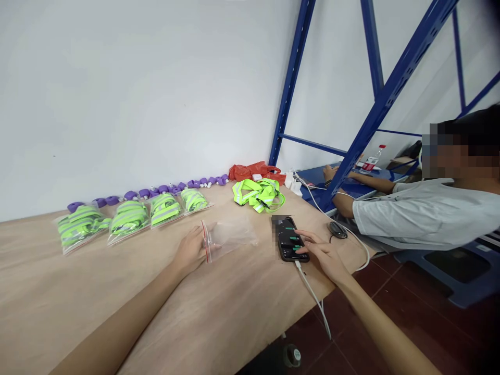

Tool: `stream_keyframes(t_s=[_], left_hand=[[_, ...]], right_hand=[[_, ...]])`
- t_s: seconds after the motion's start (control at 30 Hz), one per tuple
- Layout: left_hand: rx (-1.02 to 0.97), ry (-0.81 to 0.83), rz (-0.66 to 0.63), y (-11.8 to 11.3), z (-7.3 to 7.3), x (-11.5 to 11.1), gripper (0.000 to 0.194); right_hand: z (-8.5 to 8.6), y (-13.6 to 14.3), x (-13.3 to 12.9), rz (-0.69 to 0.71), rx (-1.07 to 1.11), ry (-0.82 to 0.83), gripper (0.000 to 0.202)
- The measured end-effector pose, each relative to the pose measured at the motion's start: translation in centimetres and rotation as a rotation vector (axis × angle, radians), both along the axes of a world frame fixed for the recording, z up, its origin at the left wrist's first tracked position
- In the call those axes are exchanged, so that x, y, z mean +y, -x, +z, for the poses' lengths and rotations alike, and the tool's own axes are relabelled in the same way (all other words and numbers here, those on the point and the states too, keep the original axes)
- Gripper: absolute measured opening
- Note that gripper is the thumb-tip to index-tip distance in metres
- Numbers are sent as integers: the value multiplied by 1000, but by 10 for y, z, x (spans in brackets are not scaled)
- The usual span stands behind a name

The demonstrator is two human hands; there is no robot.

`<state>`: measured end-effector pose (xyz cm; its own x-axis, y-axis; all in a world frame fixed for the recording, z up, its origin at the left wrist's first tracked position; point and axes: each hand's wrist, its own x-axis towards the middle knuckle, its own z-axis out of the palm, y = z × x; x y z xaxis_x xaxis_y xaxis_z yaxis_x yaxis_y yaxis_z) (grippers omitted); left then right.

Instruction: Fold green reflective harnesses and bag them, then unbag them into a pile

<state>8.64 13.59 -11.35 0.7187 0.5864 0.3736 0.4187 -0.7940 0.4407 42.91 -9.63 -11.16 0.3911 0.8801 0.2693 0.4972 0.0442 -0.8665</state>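
Two bare hands work well apart over a wooden table (183,323). The left hand (192,250) is at the red-edged mouth of a clear zip bag (236,233), which lies flat with nothing visible inside. Some fingertips show through the plastic; whether they pinch the bag or only rest in its mouth, I cannot tell. The right hand (322,255) is spread loosely, holding nothing, its fingertips at the screen of a dark phone (288,242) that lies on the table with a white cable (312,291) plugged in.

Beyond and to the left of the left hand, four filled bags (128,219) stand in a slanting row, each with a yellow-green reflective strap bundled inside. These four look packed, though whether their seals are closed is too small to tell. One loose strap (260,195) lies in a heap ahead of and between the hands, outside any bag. So, by appearance, four are bagged, while one strap and the bag at the left hand are not yet put together.

Farther back, along the wall, runs a line of purple objects (133,195). To the right of the right hand sits another person (425,208).
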Motion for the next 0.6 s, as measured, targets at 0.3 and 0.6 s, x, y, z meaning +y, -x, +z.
stream_keyframes(t_s=[0.3, 0.6], left_hand=[[23, -34, 93, -4, -4, 1, 34], [11, -41, 104, -1, -9, 4, 36]], right_hand=[[-2, -2, -1, 33, -17, 3, 48], [-3, -1, 0, 6, 0, 0, 49]])
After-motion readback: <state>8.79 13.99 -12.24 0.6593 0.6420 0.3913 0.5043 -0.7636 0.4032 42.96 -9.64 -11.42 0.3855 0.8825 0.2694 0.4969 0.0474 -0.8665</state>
